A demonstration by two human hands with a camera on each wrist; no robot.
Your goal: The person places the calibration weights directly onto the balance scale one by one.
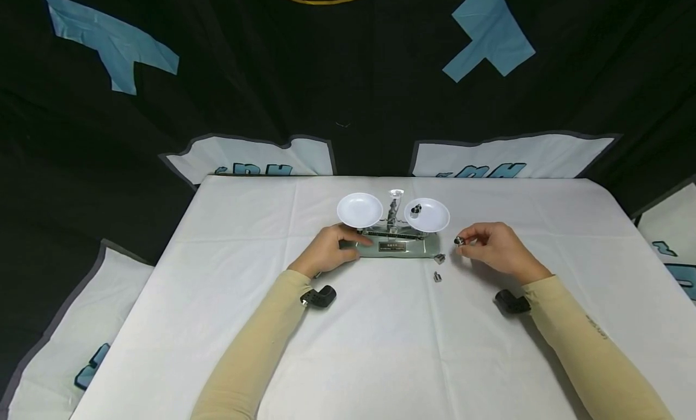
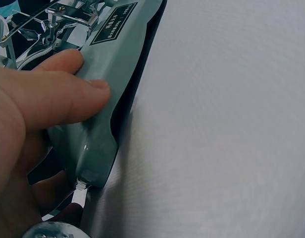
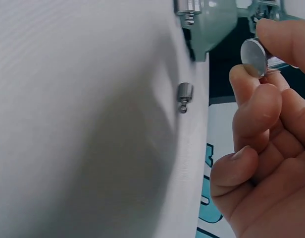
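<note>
A small balance scale (image 1: 418, 248) with a grey-green base stands on the table. My left hand (image 1: 331, 248) grips the left end of its base; in the left wrist view the thumb (image 2: 68, 96) lies on top, other fingers round the end. The left pan (image 1: 359, 210) is bare, while the right pan (image 1: 435, 219) carries metal weights (image 1: 415, 210), too small to tell apart. To the right of the scale, my right hand (image 1: 495, 245) pinches a shiny cylindrical weight (image 3: 254, 55) between thumb and fingers, above the table.
Two loose weights lie on the white tablecloth (image 1: 370, 347): one weight (image 1: 439, 258) by the base's right corner, another weight (image 3: 185, 94) nearer the front. Black cloth (image 1: 348, 118) hangs behind the table. Each wrist wears a black camera mount.
</note>
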